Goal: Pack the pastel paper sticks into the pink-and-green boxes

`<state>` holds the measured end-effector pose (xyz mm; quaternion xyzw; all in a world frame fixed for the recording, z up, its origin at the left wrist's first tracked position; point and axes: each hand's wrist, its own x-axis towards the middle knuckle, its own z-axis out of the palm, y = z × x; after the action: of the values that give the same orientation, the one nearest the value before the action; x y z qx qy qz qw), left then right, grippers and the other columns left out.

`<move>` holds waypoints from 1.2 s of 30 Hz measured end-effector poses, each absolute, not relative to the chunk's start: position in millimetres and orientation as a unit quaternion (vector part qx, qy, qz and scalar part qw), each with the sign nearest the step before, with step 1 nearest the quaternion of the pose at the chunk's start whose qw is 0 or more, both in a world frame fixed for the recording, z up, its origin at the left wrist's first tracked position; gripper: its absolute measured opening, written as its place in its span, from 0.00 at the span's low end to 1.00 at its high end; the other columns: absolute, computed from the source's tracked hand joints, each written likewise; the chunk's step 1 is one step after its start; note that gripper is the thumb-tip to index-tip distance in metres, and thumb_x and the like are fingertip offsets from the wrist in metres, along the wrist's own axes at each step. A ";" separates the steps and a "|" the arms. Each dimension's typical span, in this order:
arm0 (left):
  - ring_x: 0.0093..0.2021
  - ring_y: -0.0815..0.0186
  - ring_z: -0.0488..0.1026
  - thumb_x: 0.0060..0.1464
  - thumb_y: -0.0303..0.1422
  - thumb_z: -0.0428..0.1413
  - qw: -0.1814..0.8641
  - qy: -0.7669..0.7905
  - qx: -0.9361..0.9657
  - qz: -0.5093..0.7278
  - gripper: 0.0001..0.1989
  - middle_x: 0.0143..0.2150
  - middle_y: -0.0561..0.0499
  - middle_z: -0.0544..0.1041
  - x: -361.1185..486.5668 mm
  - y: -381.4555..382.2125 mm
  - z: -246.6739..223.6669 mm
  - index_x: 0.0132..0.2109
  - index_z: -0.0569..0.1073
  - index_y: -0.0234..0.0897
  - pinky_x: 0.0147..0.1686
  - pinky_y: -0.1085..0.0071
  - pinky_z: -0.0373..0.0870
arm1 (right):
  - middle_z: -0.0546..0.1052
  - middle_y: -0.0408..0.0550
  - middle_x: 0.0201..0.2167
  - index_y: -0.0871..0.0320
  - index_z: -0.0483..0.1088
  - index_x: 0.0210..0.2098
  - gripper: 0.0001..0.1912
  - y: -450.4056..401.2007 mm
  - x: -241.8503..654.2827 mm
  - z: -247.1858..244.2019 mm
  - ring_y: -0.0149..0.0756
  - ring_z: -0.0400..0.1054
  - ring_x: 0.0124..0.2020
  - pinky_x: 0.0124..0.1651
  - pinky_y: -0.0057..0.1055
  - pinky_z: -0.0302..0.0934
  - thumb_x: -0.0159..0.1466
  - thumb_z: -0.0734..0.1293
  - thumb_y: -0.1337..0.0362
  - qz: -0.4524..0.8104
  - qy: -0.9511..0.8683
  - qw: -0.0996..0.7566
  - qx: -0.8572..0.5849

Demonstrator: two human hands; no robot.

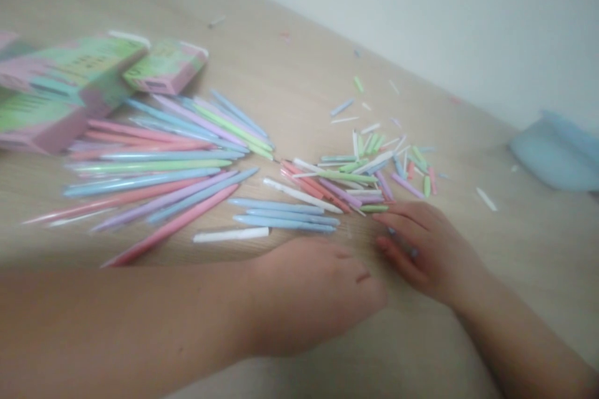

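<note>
My left hand [322, 293] reaches in from the left, its back to the camera, with its fingers hidden underneath. Just above it lie several light blue pens [285, 215] and a white piece [231, 235]. At the right edge of a pile of coloured pen parts [369, 168], my right hand [421, 243] rests with fingers bent; something small and bluish shows between thumb and fingers, too blurred to name. A fan of pastel pens [163, 162], some in clear wrapping, spreads at the left. Red pens [313, 186] lie between the fan and the pile.
Pink and green boxes [166, 67] stand at the upper left of the wooden table [262, 43]. Small loose parts are scattered towards the white wall [421, 12]. A light blue pouch-like object [556, 153] lies at the right, with a white piece [486, 199] nearer.
</note>
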<state>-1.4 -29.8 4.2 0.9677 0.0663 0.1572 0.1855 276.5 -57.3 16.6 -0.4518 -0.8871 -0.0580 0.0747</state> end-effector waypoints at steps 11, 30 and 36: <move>0.44 0.60 0.78 0.61 0.23 0.59 0.155 0.051 0.974 0.154 0.07 0.43 0.50 0.81 -1.1 -27.9 -0.8 0.45 0.74 0.37 0.44 0.64 0.71 | 0.78 0.55 0.45 0.54 0.73 0.56 0.16 -95.7 298.3 3.4 0.49 0.73 0.44 0.47 0.48 0.69 0.74 0.65 0.54 -0.031 -0.775 0.105 -0.623; 0.46 0.59 0.78 0.69 0.29 0.50 0.190 0.190 0.952 0.150 0.12 0.44 0.47 0.79 7.0 -29.5 -0.6 0.46 0.79 0.37 0.48 0.66 0.72 | 0.77 0.57 0.50 0.56 0.78 0.52 0.16 -75.5 290.9 -11.5 0.50 0.70 0.52 0.57 0.49 0.64 0.75 0.63 0.55 -0.060 -0.812 0.142 -0.563; 0.45 0.55 0.79 0.66 0.29 0.51 0.217 0.275 0.919 0.180 0.12 0.43 0.45 0.82 17.4 -23.4 1.2 0.46 0.80 0.36 0.46 0.62 0.74 | 0.80 0.55 0.42 0.57 0.77 0.41 0.15 -72.3 279.6 -3.5 0.50 0.72 0.46 0.54 0.49 0.64 0.76 0.61 0.57 -0.050 -0.828 0.137 -0.542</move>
<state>17.4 -23.4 1.2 0.9191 0.2751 0.1800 0.2171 279.6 -72.3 -3.5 -0.5420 -0.8276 -0.0500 0.1372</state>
